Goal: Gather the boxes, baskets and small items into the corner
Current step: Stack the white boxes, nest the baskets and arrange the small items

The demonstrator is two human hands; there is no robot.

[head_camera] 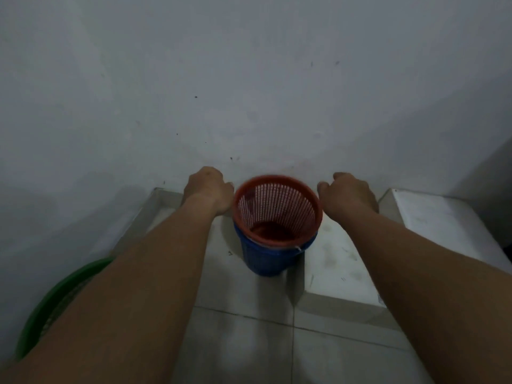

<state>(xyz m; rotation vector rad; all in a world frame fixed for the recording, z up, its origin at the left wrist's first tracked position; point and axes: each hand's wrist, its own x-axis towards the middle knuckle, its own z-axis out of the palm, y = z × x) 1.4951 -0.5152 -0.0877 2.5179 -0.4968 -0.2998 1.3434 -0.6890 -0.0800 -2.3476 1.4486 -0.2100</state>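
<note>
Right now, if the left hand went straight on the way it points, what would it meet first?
Probably the wall, just past its knuckles. The left hand points beside the red basket, not at it; depth is unclear.

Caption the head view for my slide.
Left hand and right hand flank a red plastic mesh basket nested in a blue plastic basket.

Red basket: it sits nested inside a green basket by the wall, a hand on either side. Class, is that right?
No. The head view shows the red basket nested inside a blue basket, not a green one. It does stand by the wall, with the left hand and the right hand on either side.
</note>
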